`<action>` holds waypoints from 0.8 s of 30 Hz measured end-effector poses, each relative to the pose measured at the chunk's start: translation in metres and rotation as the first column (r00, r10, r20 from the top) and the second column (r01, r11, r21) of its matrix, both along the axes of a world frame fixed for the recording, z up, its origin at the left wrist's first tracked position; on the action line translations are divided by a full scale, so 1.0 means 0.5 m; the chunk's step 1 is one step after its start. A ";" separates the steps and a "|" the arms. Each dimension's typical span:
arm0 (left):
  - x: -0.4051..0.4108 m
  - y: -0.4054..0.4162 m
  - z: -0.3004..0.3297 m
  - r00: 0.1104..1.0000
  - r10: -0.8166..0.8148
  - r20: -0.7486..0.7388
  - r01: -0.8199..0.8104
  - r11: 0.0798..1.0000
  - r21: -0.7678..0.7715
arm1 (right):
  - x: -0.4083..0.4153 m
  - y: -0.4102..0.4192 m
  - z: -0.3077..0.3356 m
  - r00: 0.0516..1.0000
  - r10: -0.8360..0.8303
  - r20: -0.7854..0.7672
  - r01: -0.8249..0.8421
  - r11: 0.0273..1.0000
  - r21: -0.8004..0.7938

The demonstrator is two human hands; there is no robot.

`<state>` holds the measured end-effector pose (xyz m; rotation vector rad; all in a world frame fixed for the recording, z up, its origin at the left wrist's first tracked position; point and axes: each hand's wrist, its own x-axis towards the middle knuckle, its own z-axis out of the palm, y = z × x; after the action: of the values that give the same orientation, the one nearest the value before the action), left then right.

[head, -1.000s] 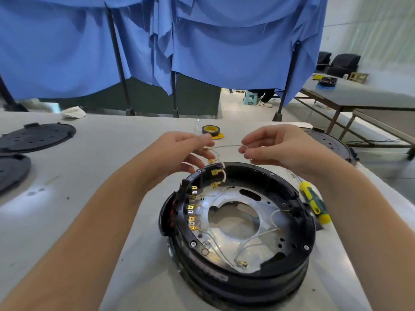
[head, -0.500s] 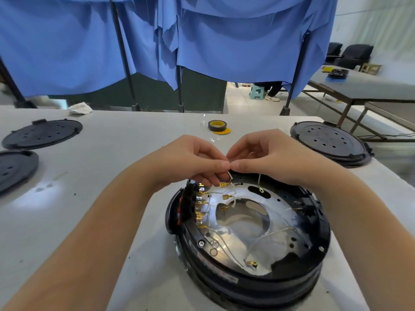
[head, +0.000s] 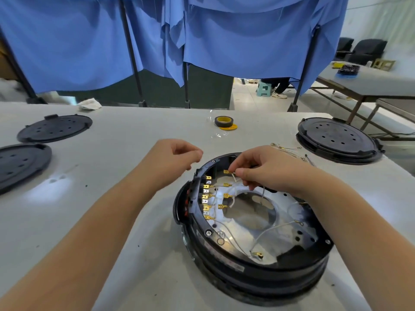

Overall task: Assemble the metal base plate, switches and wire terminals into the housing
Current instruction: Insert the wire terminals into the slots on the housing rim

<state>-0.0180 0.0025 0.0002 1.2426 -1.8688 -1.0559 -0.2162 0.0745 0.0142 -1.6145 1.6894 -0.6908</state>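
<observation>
- Round black housing (head: 258, 265) sitting on the white bench (head: 134, 221), near edge, right of centre, open side up.
- Inside it, shiny metal base plate (head: 280, 239) with a large middle hole, thin white wires lying across it.
- Along the housing's left inner wall, a row of brass wire terminals (head: 207, 199); a few more on loose wire ends just beside them.
- Right hand (head: 265, 169) over the far rim of the housing, thumb and fingertips pinching a thin white wire (head: 234, 177) that ends in a brass terminal.
- Left hand (head: 177, 158) raised above the bench just left of the housing, fingers curled loosely inward, nothing visibly held.
- Spare wires (head: 289, 150) in a small heap on the bench beyond the right hand.
- Black round covers (head: 55, 129) far left, another stacked unit (head: 339, 140) far right.
- Tape roll (head: 223, 121) near the far edge; blue curtains (head: 224, 37) behind.
</observation>
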 end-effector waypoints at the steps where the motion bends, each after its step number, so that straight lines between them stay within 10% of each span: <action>1: 0.000 0.008 -0.016 1.000 0.008 0.009 -0.008 1.000 -0.002 | 0.002 0.000 -0.004 0.999 -0.007 -0.031 0.007 1.000 0.004; 24: -0.026 0.061 -0.116 0.878 0.183 -0.443 -0.164 0.983 0.081 | 0.041 -0.027 -0.058 0.999 0.020 -0.050 -0.026 0.990 -0.138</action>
<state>-0.0311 0.0329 -0.0578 1.0539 -1.3634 -1.1704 -0.1956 0.0609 -0.0150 -1.7567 1.6862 -0.7784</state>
